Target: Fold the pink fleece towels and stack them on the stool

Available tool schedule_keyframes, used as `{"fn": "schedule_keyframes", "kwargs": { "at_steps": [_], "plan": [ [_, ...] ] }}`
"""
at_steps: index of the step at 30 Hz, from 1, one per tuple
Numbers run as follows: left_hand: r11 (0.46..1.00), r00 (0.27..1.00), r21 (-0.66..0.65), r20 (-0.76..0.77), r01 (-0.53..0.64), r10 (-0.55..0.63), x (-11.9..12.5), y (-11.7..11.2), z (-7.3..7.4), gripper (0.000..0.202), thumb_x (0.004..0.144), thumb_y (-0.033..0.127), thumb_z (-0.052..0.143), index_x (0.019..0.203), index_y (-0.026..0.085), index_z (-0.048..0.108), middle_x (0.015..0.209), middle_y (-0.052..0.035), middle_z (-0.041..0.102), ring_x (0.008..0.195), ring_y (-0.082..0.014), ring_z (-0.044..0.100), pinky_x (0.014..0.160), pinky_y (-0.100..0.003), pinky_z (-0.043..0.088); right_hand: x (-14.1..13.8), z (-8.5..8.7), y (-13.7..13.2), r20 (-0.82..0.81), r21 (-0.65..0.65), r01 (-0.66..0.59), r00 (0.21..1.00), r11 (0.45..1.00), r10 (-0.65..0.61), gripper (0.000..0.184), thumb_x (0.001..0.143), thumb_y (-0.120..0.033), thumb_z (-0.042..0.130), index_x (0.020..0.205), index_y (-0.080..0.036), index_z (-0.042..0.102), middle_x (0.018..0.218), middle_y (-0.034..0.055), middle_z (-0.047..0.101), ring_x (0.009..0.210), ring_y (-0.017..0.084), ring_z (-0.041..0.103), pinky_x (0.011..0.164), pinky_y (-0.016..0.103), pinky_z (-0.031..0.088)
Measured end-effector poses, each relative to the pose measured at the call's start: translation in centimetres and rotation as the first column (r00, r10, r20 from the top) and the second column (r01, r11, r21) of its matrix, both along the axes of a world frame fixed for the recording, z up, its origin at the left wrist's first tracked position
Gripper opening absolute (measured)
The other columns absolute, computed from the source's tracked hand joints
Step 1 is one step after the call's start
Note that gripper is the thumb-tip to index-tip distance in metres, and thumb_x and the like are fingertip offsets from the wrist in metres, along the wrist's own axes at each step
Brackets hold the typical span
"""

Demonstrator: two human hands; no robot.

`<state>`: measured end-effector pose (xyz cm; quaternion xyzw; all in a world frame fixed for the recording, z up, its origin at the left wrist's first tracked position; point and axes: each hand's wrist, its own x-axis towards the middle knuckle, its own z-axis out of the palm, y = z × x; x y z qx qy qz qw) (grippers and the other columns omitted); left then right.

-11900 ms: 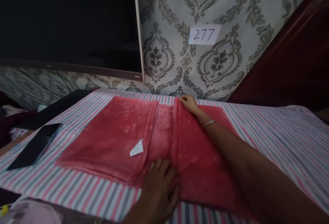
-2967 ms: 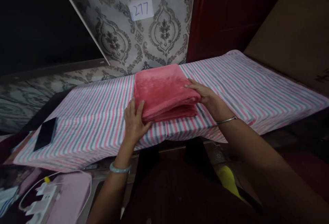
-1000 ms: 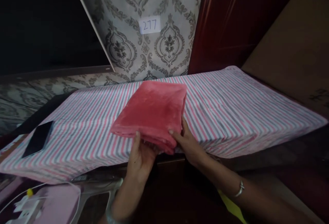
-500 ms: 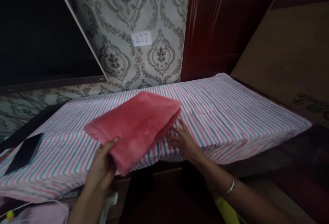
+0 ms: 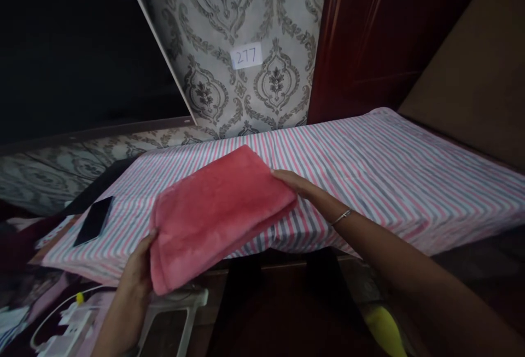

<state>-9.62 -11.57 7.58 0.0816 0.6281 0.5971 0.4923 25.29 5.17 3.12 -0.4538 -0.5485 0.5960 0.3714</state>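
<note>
A folded pink plush cloth (image 5: pixel 221 204) lies tilted across the front of a table draped with a striped cover (image 5: pixel 361 165). My left hand (image 5: pixel 137 267) is closed on its near left edge, thumb on top and the other fingers hidden underneath. At the opposite side, my right hand (image 5: pixel 291 181), with a thin bangle on the wrist, grips the right edge; most of its fingertips are out of sight. The front left part of the cloth sticks out past the table's edge.
A phone (image 5: pixel 95 220) rests on the table's left side. Behind are a large dark screen (image 5: pixel 82 51), a paper marked 277 (image 5: pixel 246 55) and a brown panel (image 5: pixel 471 72) at right. Below the front edge are a white frame (image 5: pixel 191 308) and a power strip (image 5: pixel 71 329).
My right hand, earlier open beside the cloth, now grips its right edge. The cloth has been turned and flattened, and my left hand has shifted along its left side. The view has swung left.
</note>
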Motion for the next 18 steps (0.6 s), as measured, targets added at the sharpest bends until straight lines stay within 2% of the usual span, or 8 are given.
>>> {"fn": "schedule_keyframes", "kwargs": {
  "at_steps": [2,5,7,9,11,14,16,18],
  "plan": [
    [1.000,1.000,0.016,0.018,0.010,-0.010,0.3,0.5,0.4,0.043,0.091,0.024,0.058,0.131,0.014,0.066,0.092,-0.0126,0.079,0.091,-0.0297,0.078,0.088,-0.043,0.063,-0.9,0.0,0.4,-0.051,-0.024,-0.035,0.998,0.999,0.033,0.037,0.078,-0.053,0.074,0.095,-0.020,0.073,0.106,0.0106,0.077,0.096,0.027,0.071,0.092,0.044,0.057],
    [0.996,0.996,-0.029,0.005,0.087,-0.086,0.0,1.5,1.0,0.045,0.086,0.023,0.068,0.130,0.014,0.066,0.093,-0.0127,0.079,0.091,-0.0302,0.077,0.087,-0.043,0.063,-1.5,0.1,0.6,-0.121,-0.103,-0.097,0.989,0.990,0.084,0.036,0.070,-0.046,0.081,0.090,-0.018,0.072,0.097,0.0102,0.078,0.086,0.026,0.072,0.087,0.043,0.060],
    [0.992,0.987,0.015,-0.106,0.123,-0.121,-0.4,2.4,1.5,0.050,0.079,0.020,0.075,0.129,0.014,0.066,0.093,-0.0115,0.079,0.092,-0.0306,0.077,0.087,-0.043,0.063,-1.7,0.5,0.3,-0.164,-0.120,-0.136,0.980,0.983,0.115,0.033,0.070,-0.045,0.080,0.085,-0.017,0.072,0.091,0.0092,0.078,0.080,0.024,0.071,0.084,0.040,0.061],
    [0.986,0.959,0.079,-0.255,0.149,-0.124,-0.9,3.2,2.4,0.055,0.074,0.018,0.079,0.127,0.016,0.067,0.093,-0.0095,0.079,0.092,-0.0306,0.077,0.089,-0.043,0.062,-1.7,1.4,-0.3,-0.191,-0.095,-0.123,0.976,0.988,0.103,0.029,0.070,-0.043,0.079,0.082,-0.018,0.071,0.086,0.0075,0.078,0.075,0.022,0.071,0.078,0.036,0.061],
    [0.979,0.916,0.110,-0.383,0.173,-0.119,-1.1,4.1,3.8,0.053,0.071,0.019,0.080,0.123,0.017,0.068,0.091,-0.0075,0.078,0.095,-0.0301,0.076,0.093,-0.043,0.061,-1.3,2.8,-0.9,-0.226,-0.066,-0.063,0.973,0.996,0.046,0.025,0.068,-0.038,0.080,0.078,-0.018,0.070,0.080,0.0060,0.076,0.069,0.020,0.069,0.071,0.032,0.060],
    [0.949,0.852,0.176,-0.504,0.261,-0.141,-0.7,5.3,6.4,0.043,0.077,0.025,0.076,0.118,0.014,0.069,0.090,-0.0053,0.077,0.099,-0.0288,0.073,0.100,-0.042,0.056,0.3,5.6,-1.6,-0.248,0.016,0.075,0.966,0.997,-0.069,0.026,0.066,-0.038,0.082,0.077,-0.018,0.070,0.075,0.0052,0.075,0.067,0.020,0.069,0.064,0.030,0.058],
    [0.890,0.826,0.273,-0.537,0.364,-0.173,-0.1,6.3,7.8,0.043,0.081,0.028,0.074,0.120,0.012,0.068,0.095,-0.0050,0.077,0.102,-0.0283,0.072,0.102,-0.044,0.054,1.9,7.1,-1.7,-0.245,0.112,0.160,0.961,0.981,-0.129,0.031,0.066,-0.042,0.083,0.084,-0.018,0.072,0.082,0.0060,0.077,0.074,0.022,0.071,0.066,0.031,0.058],
    [0.821,0.803,0.357,-0.564,0.447,-0.192,0.5,8.0,8.2,0.046,0.081,0.031,0.075,0.121,0.010,0.067,0.101,-0.0062,0.076,0.103,-0.0286,0.071,0.102,-0.046,0.054,3.6,7.5,-1.7,-0.263,0.183,0.231,0.948,0.956,-0.178,0.038,0.067,-0.045,0.083,0.094,-0.019,0.073,0.091,0.0067,0.078,0.083,0.025,0.073,0.072,0.034,0.060]
  ]
}}
